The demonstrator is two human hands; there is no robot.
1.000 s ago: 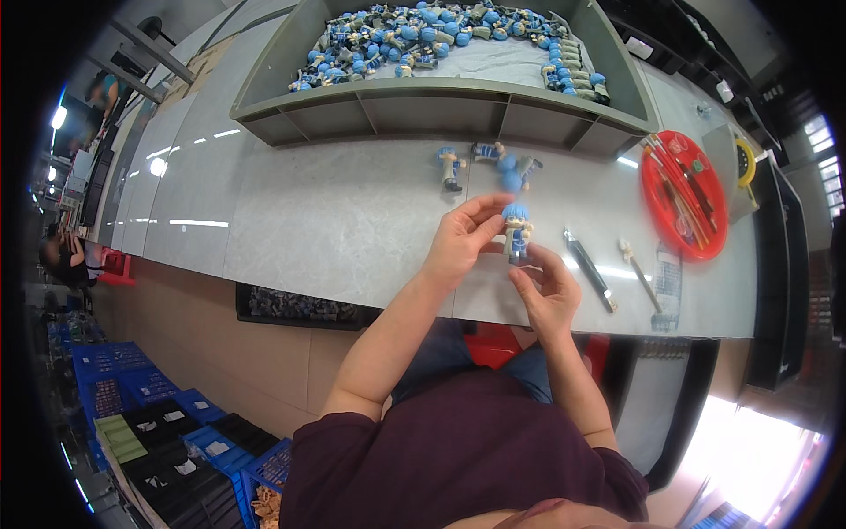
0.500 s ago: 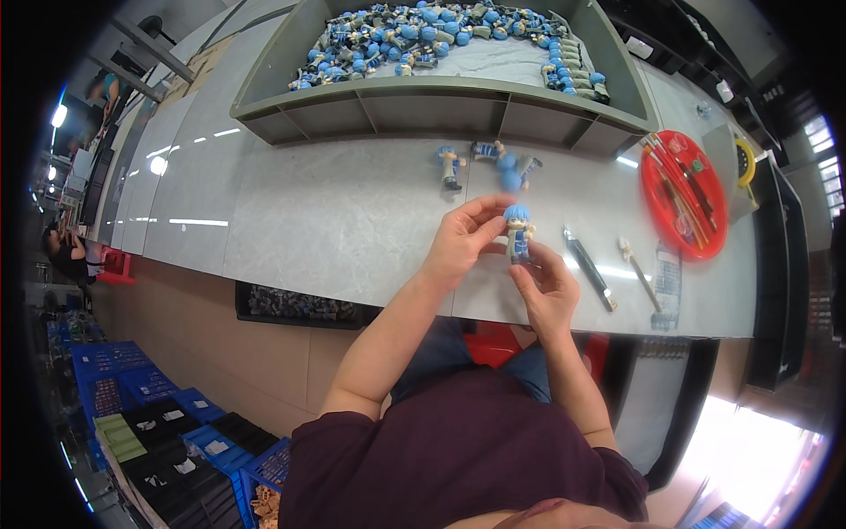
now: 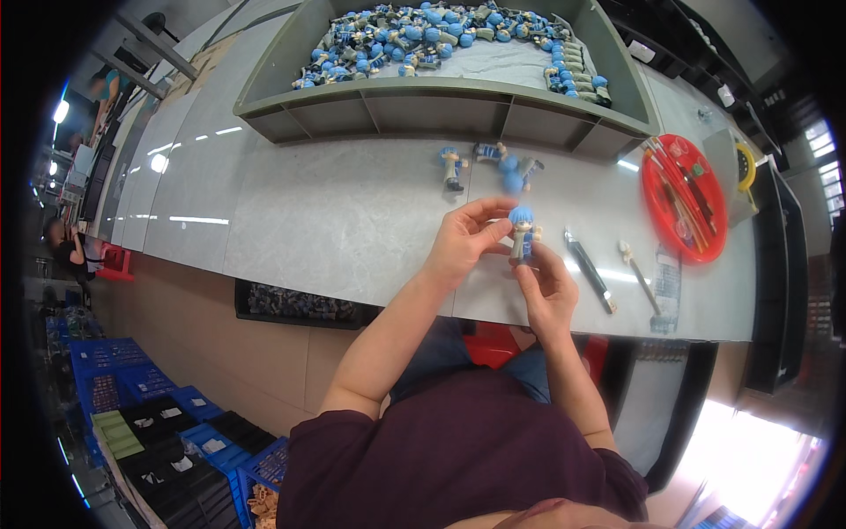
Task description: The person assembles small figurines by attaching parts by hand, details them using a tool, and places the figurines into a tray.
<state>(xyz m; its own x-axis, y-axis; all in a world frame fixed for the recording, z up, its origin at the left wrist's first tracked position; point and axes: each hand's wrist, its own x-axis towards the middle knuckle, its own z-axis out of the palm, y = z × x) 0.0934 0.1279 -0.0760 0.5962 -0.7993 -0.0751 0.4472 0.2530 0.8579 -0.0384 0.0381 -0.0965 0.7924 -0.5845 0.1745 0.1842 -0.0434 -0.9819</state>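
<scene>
Between both hands I hold a small blue-haired figurine [image 3: 523,236] upright above the grey table. The fingers of my left hand [image 3: 469,239] pinch it near the head and side. Its feet are gripped by my right hand [image 3: 550,291], thumb and fingers closing from below. Just beyond my hands, several similar figurines lie on the tabletop: one [image 3: 452,168] by itself, the others grouped by a blue-haired one [image 3: 511,173]. To the right of my right hand lie a dark-handled craft knife [image 3: 590,270] and a thin brush-like stick [image 3: 641,277].
A large grey-green crate [image 3: 370,113] with many figurines stands at the back. A red oval tray [image 3: 653,212] with brushes and sticks sits at right. A black tray [image 3: 249,310] of parts is below the table edge. Blue baskets [image 3: 110,354] stand lower left; another person [image 3: 70,249] sits far left.
The figurine has shifted very slightly right and turned a little between my fingers. Both hands keep hold of it; the things on the table stay as they were.
</scene>
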